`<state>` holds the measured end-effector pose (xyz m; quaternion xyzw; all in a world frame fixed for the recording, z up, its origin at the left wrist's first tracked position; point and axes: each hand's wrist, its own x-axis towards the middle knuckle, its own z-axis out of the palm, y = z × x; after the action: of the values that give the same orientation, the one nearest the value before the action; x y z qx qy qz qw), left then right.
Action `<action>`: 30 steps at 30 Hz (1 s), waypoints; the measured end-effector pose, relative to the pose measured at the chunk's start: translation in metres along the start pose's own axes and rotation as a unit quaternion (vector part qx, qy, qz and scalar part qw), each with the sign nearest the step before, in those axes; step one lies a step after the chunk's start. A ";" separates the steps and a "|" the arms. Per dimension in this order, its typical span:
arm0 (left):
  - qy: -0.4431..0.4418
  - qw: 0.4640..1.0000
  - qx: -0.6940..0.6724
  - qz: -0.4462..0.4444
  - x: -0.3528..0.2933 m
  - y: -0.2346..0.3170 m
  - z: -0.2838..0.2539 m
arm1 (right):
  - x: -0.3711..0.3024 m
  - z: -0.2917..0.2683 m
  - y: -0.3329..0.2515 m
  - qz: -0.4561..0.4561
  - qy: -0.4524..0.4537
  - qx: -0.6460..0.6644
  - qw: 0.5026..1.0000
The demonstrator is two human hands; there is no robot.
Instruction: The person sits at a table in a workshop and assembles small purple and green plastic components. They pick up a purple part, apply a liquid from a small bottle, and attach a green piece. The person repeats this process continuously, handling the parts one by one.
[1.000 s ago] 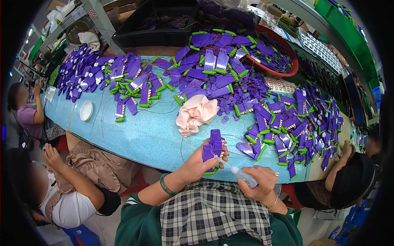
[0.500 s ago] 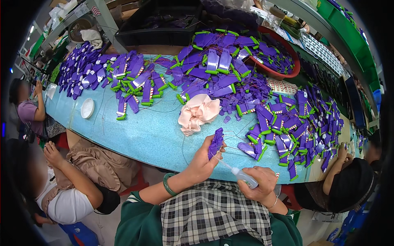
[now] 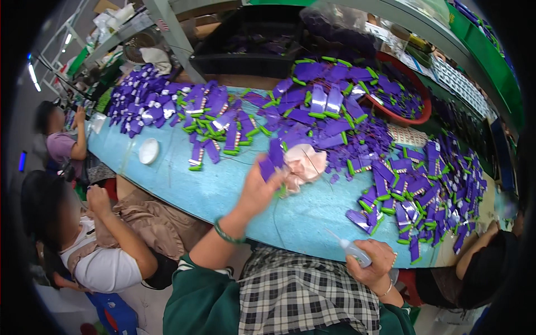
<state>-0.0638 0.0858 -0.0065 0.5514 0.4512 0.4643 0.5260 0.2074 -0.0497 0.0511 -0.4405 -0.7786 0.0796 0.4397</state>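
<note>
My left hand, blurred by motion, grips a flat purple plastic part above the table. It is just left of a crumpled pale pink cloth, which the fingertips partly overlap; whether they touch it I cannot tell. Near the table's front edge, my right hand is wrapped round a small translucent squeeze bottle whose thin nozzle points up and left. Beyond the cloth lies a large pile of purple parts with green ends. Another such pile spreads at the right.
On the blue tabletop stands a small white dish. At the back are a black bin and a red basin of purple parts. More purple parts lie far left. People sit at both sides.
My left hand has carried the purple part away from the bottle's nozzle, forward beside the pink cloth. My right hand still holds the bottle near the front edge. The whole view has shifted.
</note>
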 end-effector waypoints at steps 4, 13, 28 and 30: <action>0.115 0.985 0.098 0.088 0.085 0.006 -0.098 | -0.009 0.002 0.009 0.008 0.007 0.022 1.000; 0.311 0.684 0.639 0.164 0.180 0.006 -0.211 | -0.010 -0.012 0.013 0.011 0.054 0.015 0.998; -0.248 0.758 0.532 0.285 0.035 0.035 0.204 | -0.053 -0.045 0.021 -0.006 0.140 0.025 0.990; -0.254 0.755 0.563 0.221 0.040 0.033 0.216 | -0.058 -0.051 0.020 0.004 0.144 0.014 0.989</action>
<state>0.1559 0.0894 0.0249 0.9299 0.3466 0.0732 0.0986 0.2711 -0.0954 0.0357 -0.4445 -0.7040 0.0283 0.5531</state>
